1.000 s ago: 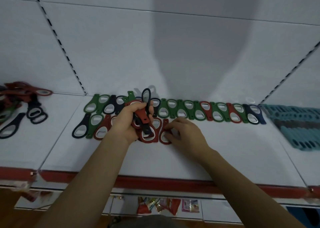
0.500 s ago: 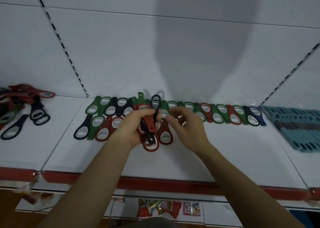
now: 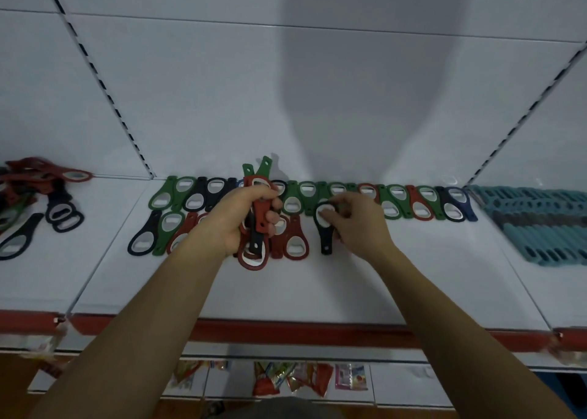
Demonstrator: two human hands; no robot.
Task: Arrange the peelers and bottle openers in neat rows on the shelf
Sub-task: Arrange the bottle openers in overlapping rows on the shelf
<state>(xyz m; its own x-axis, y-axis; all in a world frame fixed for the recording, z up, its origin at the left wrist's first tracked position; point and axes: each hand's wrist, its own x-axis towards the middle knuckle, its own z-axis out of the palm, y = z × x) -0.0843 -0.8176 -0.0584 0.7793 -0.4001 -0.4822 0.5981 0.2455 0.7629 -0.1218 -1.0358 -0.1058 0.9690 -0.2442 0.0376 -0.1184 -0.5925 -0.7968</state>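
Black bottle opener point(image 3: 325, 231): held by the right hand point(image 3: 357, 224), thumb and fingertips pinching its ring end. The handle points toward the person. Cannot tell whether the handle tip touches the shelf point(image 3: 317, 291). It sits just right of the last red opener point(image 3: 297, 244) in the front row.

Left hand point(image 3: 236, 218): fist clamped round a bundle of openers point(image 3: 259, 224), red, black and green. 2 green handles stick up above the fist; a red ring and a black handle hang out below it. The hands are apart, with the red opener between them.

Back row point(image 3: 413, 201): green, red, black and blue openers, overlapping, running along the foot of the white back panel point(image 3: 222, 100) on both sides of the hands.

Front row point(image 3: 158, 232): shorter. Black, green and red openers start at the left and end near the hands.

Left section: loose pile of openers point(image 3: 41, 196), red and black, unsorted.

Right section: teal peelers point(image 3: 540, 228) packed closely together.

Red strip point(image 3: 301, 333) along the shelf's front edge. Coloured packets point(image 3: 286, 380) on a lower level.
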